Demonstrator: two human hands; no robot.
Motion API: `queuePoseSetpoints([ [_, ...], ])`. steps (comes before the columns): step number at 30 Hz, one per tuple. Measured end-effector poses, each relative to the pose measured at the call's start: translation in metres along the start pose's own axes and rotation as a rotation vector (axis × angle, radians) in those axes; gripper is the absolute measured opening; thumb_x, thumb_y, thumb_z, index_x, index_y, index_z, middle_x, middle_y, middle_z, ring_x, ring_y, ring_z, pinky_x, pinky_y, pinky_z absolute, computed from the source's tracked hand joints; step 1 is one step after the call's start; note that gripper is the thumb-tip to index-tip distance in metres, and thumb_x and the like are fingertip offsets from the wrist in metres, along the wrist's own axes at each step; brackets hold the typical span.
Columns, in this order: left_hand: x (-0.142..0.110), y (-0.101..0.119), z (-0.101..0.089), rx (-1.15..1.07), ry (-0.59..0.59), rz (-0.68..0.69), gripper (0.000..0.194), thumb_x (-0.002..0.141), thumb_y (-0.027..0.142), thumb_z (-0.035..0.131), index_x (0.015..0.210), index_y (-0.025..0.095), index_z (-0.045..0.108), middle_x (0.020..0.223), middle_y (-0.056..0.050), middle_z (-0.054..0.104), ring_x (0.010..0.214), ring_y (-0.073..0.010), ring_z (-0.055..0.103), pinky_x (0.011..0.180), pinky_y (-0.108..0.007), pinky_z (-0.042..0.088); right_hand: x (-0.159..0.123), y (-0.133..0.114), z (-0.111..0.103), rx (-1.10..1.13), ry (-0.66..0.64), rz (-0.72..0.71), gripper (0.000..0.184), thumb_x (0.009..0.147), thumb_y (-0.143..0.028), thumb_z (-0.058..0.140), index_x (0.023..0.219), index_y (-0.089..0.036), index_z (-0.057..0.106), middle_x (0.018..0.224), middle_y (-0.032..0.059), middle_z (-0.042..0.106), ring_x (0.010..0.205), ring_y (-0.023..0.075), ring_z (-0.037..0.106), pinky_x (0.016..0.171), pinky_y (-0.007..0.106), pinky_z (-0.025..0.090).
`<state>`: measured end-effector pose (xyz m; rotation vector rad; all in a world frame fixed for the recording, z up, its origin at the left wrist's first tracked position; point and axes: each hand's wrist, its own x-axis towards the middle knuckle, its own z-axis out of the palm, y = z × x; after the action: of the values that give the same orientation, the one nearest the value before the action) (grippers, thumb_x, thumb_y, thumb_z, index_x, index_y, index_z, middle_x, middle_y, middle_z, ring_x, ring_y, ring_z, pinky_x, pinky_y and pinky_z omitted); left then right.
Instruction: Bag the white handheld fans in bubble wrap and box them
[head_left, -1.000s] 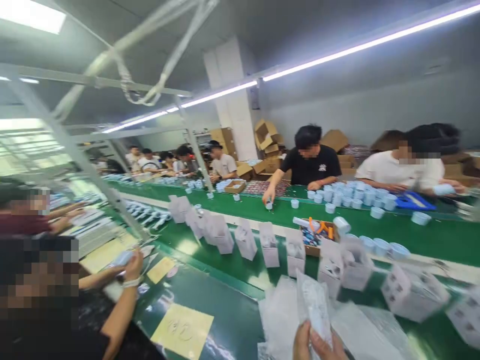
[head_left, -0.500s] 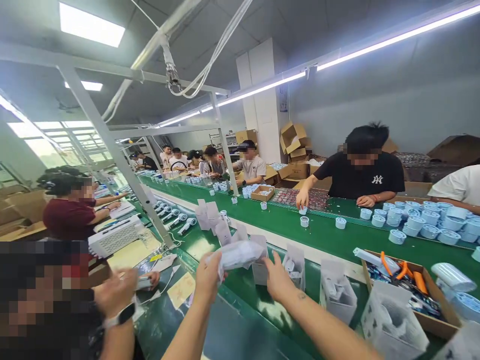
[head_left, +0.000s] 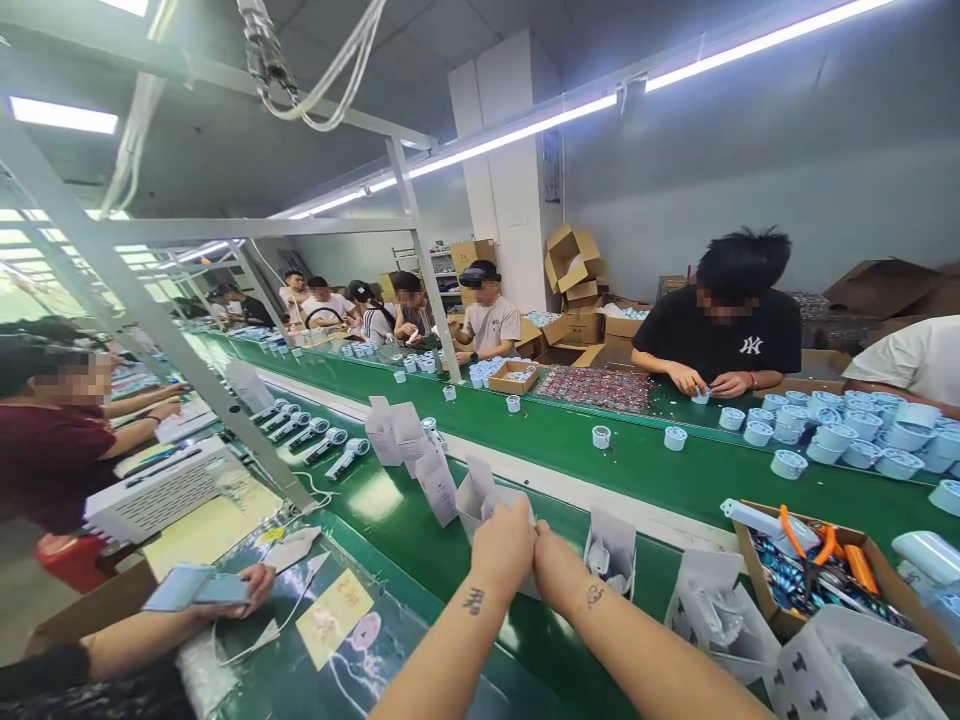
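Workroom interior: a plain grey wall (head_left: 750, 150) closes the right side, with a pale square pillar (head_left: 491, 160) near the centre and cardboard cartons (head_left: 574, 262) stacked beside it. A strip light (head_left: 765, 45) runs obliquely above the long green-topped line (head_left: 551, 430), near a metal frame (head_left: 424, 260); a panel light (head_left: 64, 115) is set in the ceiling (head_left: 420, 60). At far left, washed-out bright panes are probably windows (head_left: 15, 238).

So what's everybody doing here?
A person's left hand is at the top of an open white box, with the right hand close beside it; anything they may hold is hidden. More white boxes stand on either side along the green surface. Opposite, a co-worker in black is handling a small blue part.
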<state>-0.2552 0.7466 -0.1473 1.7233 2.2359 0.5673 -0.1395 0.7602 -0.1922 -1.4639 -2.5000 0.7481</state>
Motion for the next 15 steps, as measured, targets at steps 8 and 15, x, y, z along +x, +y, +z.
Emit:
queuePoseSetpoints([
  [8, -0.025, -0.009, 0.041, 0.326, 0.011, 0.362, 0.029, 0.096, 0.024, 0.037, 0.103, 0.020, 0.064, 0.113, -0.011, 0.065, 0.113, -0.0282, 0.055, 0.095, -0.045, 0.042, -0.019, 0.005, -0.006, 0.082, 0.047, 0.076, 0.052, 0.082, 0.001, 0.037, 0.134, -0.008, 0.043, 0.124, 0.0221, 0.056, 0.103, 0.0262, 0.065, 0.085, 0.036, 0.050],
  [15, -0.097, -0.035, 0.087, 0.264, -0.018, 0.580, 0.038, 0.094, 0.024, 0.036, 0.115, 0.027, 0.068, 0.120, -0.009, 0.066, 0.116, -0.0303, 0.055, 0.100, -0.051, 0.039, -0.175, 0.054, -0.010, 0.324, 0.021, -0.171, 0.035, 0.077, -0.015, 0.051, 0.108, -0.022, 0.066, 0.100, 0.0062, 0.071, 0.093, 0.0207, 0.065, 0.083, 0.026, 0.049],
])
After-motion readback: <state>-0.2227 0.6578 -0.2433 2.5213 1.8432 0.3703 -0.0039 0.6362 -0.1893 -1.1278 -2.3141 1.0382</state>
